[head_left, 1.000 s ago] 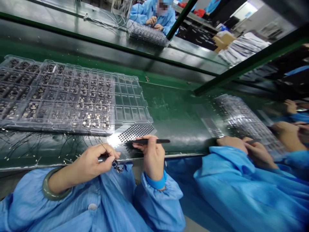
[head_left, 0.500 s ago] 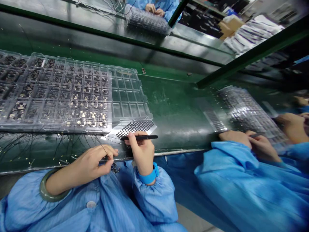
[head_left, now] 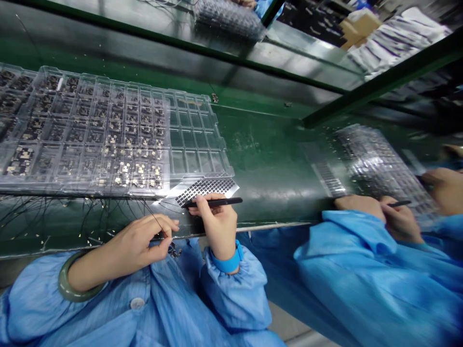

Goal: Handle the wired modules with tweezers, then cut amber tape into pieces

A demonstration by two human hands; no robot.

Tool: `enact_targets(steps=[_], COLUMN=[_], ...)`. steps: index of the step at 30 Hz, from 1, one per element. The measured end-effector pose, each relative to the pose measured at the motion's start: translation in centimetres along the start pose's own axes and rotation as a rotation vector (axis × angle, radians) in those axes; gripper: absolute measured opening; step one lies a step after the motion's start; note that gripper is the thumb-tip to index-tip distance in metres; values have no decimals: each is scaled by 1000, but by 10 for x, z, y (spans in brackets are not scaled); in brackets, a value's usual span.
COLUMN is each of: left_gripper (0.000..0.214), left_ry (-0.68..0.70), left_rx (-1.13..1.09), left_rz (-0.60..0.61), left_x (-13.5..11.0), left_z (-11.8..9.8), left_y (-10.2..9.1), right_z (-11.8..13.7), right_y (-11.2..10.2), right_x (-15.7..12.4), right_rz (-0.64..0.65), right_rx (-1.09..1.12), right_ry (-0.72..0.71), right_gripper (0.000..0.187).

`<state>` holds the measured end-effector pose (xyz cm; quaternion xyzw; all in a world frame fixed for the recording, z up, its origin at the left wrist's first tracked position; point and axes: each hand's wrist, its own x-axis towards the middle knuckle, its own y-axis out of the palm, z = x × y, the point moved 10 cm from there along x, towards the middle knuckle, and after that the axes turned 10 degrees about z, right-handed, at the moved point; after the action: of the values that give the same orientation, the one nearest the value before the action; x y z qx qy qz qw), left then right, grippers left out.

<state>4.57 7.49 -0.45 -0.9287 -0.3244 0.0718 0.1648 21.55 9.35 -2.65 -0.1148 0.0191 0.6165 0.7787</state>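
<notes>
My left hand [head_left: 142,241] pinches a thin black wire and a small dark circuit board [head_left: 174,249] just below the bench edge. My right hand [head_left: 217,224] grips slim black tweezers [head_left: 213,203] and sits right below a black perforated sheet [head_left: 205,189]. That sheet lies against the front corner of a clear plastic tray [head_left: 108,130] whose cells hold dark circuit boards. The tray's right-hand cells look bare. Several fine black wires [head_left: 68,217] with tiny pale ends lie across the green bench [head_left: 267,164] beside my left hand.
A co-worker's blue-sleeved hands [head_left: 383,212] work at the right with a black tool [head_left: 400,204], near another clear tray [head_left: 379,164]. A green rail [head_left: 379,79] crosses above. Another person's tray [head_left: 227,17] stands at the far side. Stacked trays [head_left: 398,43] and a cardboard box [head_left: 360,33] lie beyond.
The view has tilted and shifted, so the tray sits higher in the frame. My right hand has moved the tweezers closer to the black sheet. My left hand keeps its pinch.
</notes>
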Motion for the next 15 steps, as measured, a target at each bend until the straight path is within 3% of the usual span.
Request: enact_targets(steps=[15], left_gripper=[10], left_ry=[40], left_rx=[35], left_rz=[-20], left_x=[0], left_z=[-6], left_y=[-3], right_z=[0], right_y=[1], right_x=[1], right_rz=[37], right_rx=[0], right_ry=[-17], right_gripper=[23])
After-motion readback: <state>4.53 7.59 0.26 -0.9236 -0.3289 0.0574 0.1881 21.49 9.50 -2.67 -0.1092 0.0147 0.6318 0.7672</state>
